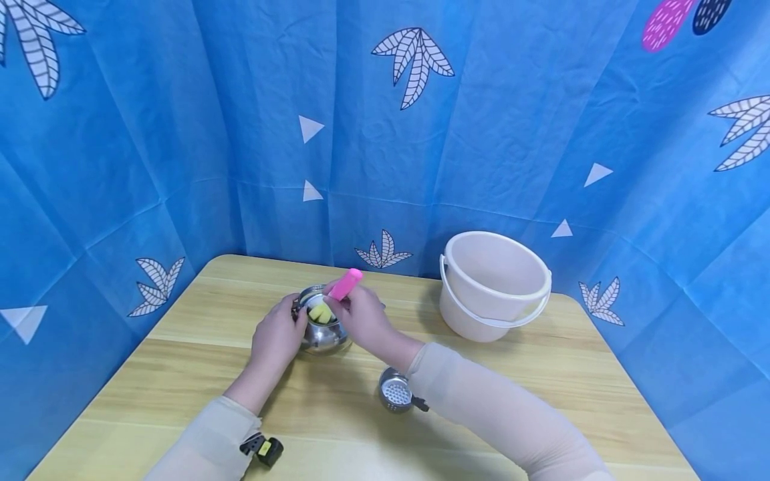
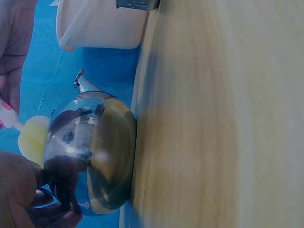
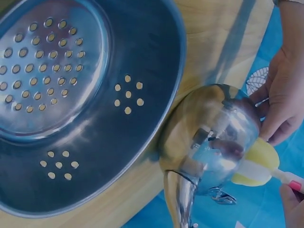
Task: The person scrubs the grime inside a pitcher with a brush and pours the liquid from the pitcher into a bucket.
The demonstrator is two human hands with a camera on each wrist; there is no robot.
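A shiny metal kettle [image 1: 325, 341] stands uncovered on the wooden table, its spout visible in the left wrist view. My left hand [image 1: 277, 337] grips it by the left side of its rim, fingers against the body [image 2: 90, 154]. Between the fingers and thumb of my right hand [image 1: 368, 322] is the pink handle [image 1: 345, 284] of a brush with a yellow sponge head [image 1: 321, 313]. That sponge head sits at the kettle's opening, tilted, partly above the rim; in the right wrist view the yellow sponge [image 3: 262, 161] shows beside the kettle's mouth.
A white bucket [image 1: 481, 310] with its handle hanging down stands at the back right. A perforated metal strainer [image 1: 396, 391] with a black handle lies near my right forearm, large in the right wrist view. Blue curtain [image 1: 385, 167] hangs behind the table [image 1: 198, 374].
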